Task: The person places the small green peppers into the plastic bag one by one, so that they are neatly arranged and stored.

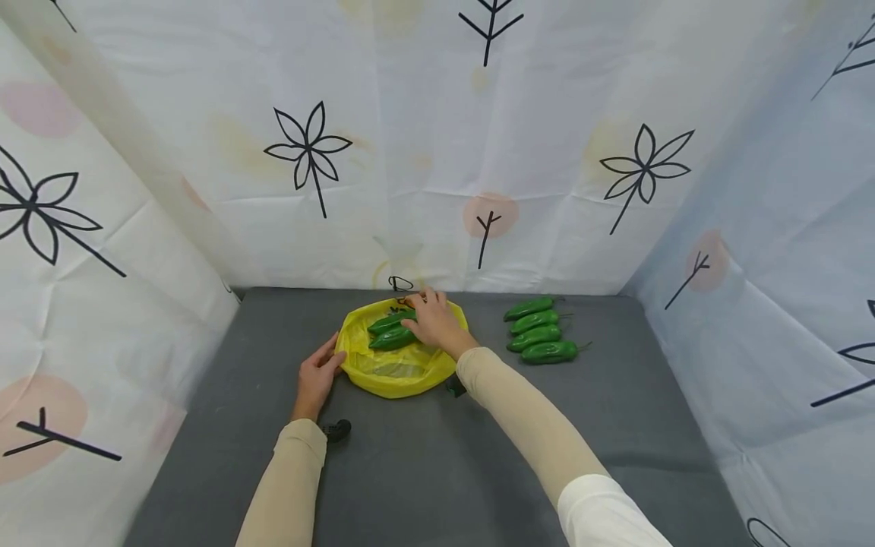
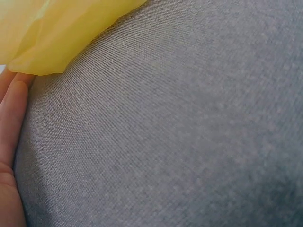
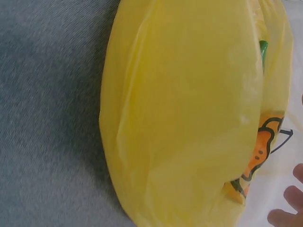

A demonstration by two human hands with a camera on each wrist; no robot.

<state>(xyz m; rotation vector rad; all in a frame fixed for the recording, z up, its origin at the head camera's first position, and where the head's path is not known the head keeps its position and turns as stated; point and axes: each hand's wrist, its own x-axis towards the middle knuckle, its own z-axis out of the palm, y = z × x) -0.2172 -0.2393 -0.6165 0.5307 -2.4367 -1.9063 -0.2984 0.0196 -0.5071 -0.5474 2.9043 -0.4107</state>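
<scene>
A yellow plastic bag (image 1: 393, 386) stands on the table, its mouth spread into a round opening with green chili peppers (image 1: 393, 338) inside. My left hand (image 1: 317, 377) is at the bag's left side, straight fingers against the plastic; in the left wrist view its thumb (image 2: 13, 118) lies beside the bag's edge. Over the right part of the opening is my right hand (image 1: 436, 325), partly covering the peppers. Its fingertips (image 3: 293, 196) show apart from each other beyond the bag in the right wrist view, with nothing seen between them.
Several green chili peppers (image 1: 536, 336) lie in a column to the right of the bag. The grey table (image 1: 410, 471) ends at a printed white cloth (image 1: 424, 167) at the back, with cloth along both sides too.
</scene>
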